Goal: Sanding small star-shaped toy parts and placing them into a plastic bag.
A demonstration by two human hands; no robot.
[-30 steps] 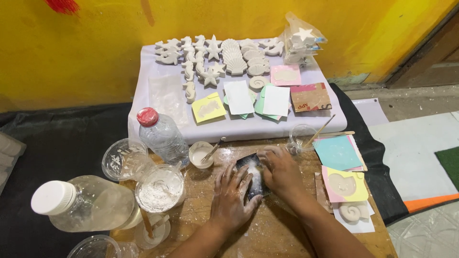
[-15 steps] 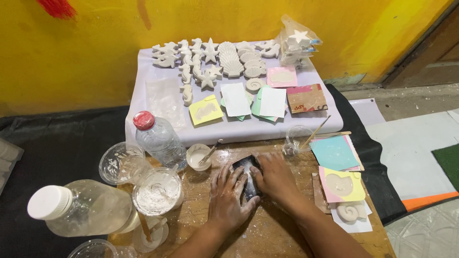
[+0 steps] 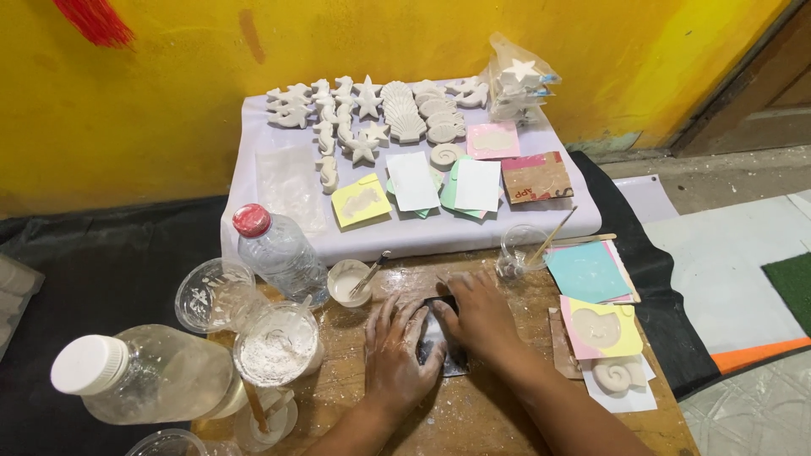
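Seen from above, a person's left hand (image 3: 395, 355) and right hand (image 3: 477, 314), both dusted white, pressed down together on a small dark mould (image 3: 439, 342) that lay flat on the wooden bench (image 3: 473, 414), fingers spread over it and gripping its edges. Just beyond the hands stood a small white cup (image 3: 348, 281) with a stick in it and a clear cup (image 3: 522, 251) holding a brush. To the left were two clear plastic bottles, one upright with a red cap (image 3: 274, 249) and one lying on its side with a white cap (image 3: 144, 384), beside a clear cup of white powder (image 3: 277, 346). To the right lay coloured paper squares, one yellow sheet (image 3: 601, 328) bearing a white cast, and a white shell cast (image 3: 615, 376) below it. Behind, a raised board covered in white cloth (image 3: 405, 236) carried many white plaster casts (image 3: 372, 118) of stars, shells and seahorses, too many to count surely, several paper squares, a flat red-and-brown card (image 3: 536, 176), and a clear bag (image 3: 517, 84) of packed casts at its far right corner.
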